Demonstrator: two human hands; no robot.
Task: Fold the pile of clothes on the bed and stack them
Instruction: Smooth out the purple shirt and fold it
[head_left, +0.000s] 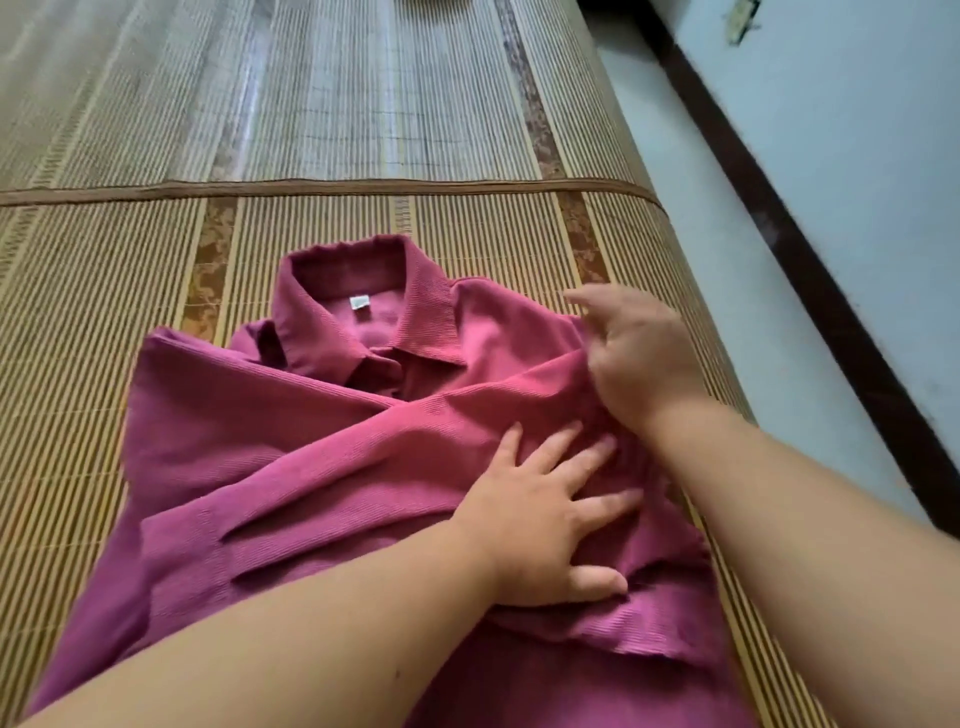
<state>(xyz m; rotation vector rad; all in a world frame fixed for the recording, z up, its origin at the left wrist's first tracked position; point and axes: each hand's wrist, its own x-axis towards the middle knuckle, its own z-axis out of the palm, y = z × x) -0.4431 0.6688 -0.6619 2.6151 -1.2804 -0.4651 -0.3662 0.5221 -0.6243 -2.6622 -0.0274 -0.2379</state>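
So the pink shirt (249, 431) is lying on the bed's bamboo mat (104, 312), with its sleeves crossed over the chest. The left hand (540, 525) is flat on those crossed sleeves, fingers spread, pressing down without gripping. The right hand (634, 353) sits just past the left fingertips at the shirt's shoulder. It's kinda blurry, so I can't tell if it's pinching fabric or just resting. The collar (363, 291) is up beyond both hands.

Shirt (291, 441) recorded as magenta-pink, finely ribbed. White label (359, 302) noted inside its collar (426, 312). Mat (104, 291): tan slats striped dark, brown floral bands (213, 249), brown binding strip (311, 185). Pale blue-grey floor (701, 208) noted past the mat's right edge.
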